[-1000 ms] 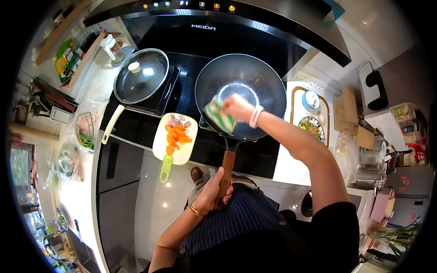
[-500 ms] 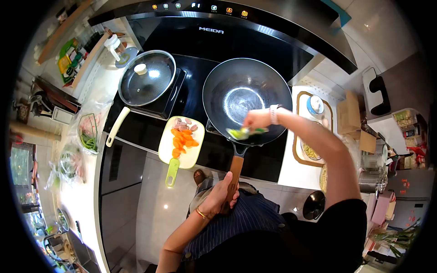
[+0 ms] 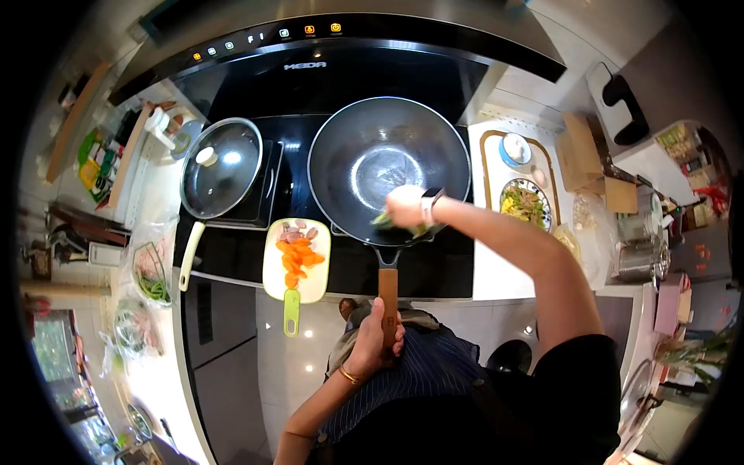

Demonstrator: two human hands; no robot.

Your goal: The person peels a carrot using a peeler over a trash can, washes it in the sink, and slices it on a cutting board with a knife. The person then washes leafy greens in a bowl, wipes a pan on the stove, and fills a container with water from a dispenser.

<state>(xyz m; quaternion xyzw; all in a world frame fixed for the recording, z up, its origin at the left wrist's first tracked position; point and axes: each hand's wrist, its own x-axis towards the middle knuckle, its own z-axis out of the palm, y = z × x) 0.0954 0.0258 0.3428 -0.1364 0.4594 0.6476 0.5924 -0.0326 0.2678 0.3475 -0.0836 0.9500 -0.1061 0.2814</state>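
A dark wok [image 3: 372,147] sits on the black stove, its wooden handle [image 3: 388,291] pointing toward me. My left hand [image 3: 376,341] is wrapped round that handle. Inside the wok, near its front rim, my right hand [image 3: 404,208] presses a green and white cloth [image 3: 382,221] against the surface; most of the cloth is hidden under the fingers. Left of the wok, a cream cutting board [image 3: 315,287] with a green handle holds orange slices [image 3: 298,258] and pinkish pieces [image 3: 297,231].
A lidded pan [image 3: 222,170] stands on the left burner, its cream handle [image 3: 191,256] jutting forward. At the right, a tray [image 3: 488,167] carries a bowl [image 3: 514,149] and a plate of food [image 3: 525,203]. Bagged greens [image 3: 153,283] lie on the left counter.
The right hand and cloth have moved from the wok's front left to its front, right of the handle's base. The left hand keeps its hold. The camera view has shifted and turned slightly.
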